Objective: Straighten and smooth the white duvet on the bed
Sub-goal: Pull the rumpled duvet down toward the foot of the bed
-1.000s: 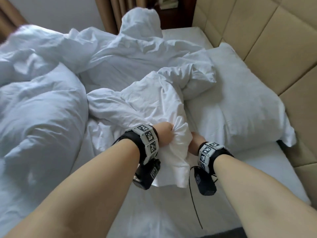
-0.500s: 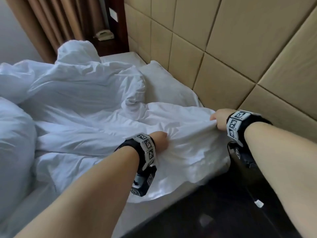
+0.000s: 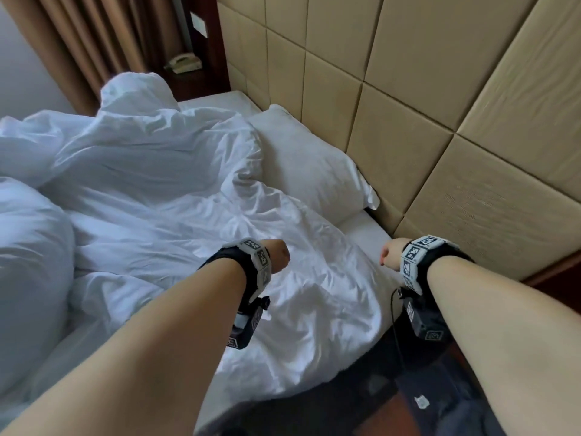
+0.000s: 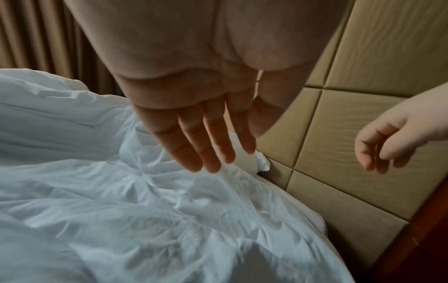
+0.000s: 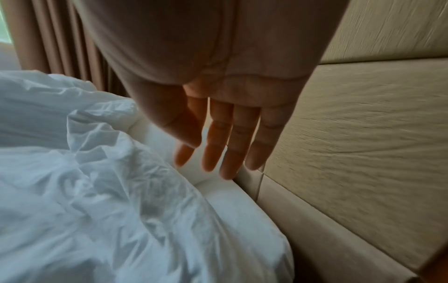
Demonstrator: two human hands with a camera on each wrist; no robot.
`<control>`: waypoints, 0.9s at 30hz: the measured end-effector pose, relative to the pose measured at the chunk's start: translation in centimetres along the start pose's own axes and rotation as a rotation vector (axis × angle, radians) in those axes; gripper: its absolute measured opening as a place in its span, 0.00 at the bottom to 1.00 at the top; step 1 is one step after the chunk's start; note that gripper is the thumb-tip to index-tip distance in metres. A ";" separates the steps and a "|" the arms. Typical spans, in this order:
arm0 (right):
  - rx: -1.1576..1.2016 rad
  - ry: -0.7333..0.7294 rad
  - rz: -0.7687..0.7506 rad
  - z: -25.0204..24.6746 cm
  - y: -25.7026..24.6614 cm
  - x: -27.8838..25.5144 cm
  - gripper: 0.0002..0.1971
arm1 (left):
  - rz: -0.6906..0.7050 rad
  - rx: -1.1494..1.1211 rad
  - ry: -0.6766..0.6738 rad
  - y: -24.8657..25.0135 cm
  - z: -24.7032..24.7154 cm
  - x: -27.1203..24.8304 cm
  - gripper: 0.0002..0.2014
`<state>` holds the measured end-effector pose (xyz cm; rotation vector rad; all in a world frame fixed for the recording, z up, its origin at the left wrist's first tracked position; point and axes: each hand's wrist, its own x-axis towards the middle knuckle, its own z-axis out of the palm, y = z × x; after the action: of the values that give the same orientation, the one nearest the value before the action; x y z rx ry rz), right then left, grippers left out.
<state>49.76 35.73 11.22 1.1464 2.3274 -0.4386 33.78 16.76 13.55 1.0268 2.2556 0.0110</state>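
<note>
The white duvet (image 3: 176,196) lies crumpled over the bed, its near corner (image 3: 317,313) spread flat beside the pillow (image 3: 311,171). My left hand (image 3: 278,256) hovers above that corner, fingers straight and holding nothing in the left wrist view (image 4: 211,145). My right hand (image 3: 391,254) hangs over the bare sheet strip by the headboard, fingers straight and empty in the right wrist view (image 5: 225,149). The duvet (image 4: 121,210) shows wrinkled beneath the left hand, and the duvet (image 5: 84,191) edge lies left of the right hand.
A padded tan headboard (image 3: 440,105) runs along the right. Brown curtains (image 3: 94,42) hang at the back, with a telephone (image 3: 184,62) on a dark nightstand. A bulky fold of duvet (image 3: 28,262) piles up at the left. Dark floor (image 3: 377,404) borders the near bed edge.
Both hands held the duvet corner and pulled it toward the headboard; now both have let go and opened, hovering above it. The corner lies spread flat.
</note>
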 end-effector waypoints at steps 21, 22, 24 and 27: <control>0.314 -0.149 0.383 7.6 -2.5 4.8 0.29 | 0.091 0.132 -0.266 -4.4 4.0 12.6 0.25; 0.374 -0.138 0.429 8.8 -1.5 4.9 0.33 | 0.103 0.144 -0.281 -3.4 5.5 13.1 0.29; 0.503 -0.138 0.515 11.4 0.1 5.7 0.40 | 0.110 0.186 -0.293 -1.4 8.3 14.2 0.37; 0.694 -0.220 0.622 15.1 1.3 7.1 0.52 | 0.033 0.226 -0.313 0.7 12.9 16.1 0.46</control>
<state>51.63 33.70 -5.33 1.9272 1.5280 -1.0993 33.79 24.94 -5.34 1.0974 1.9841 -0.3733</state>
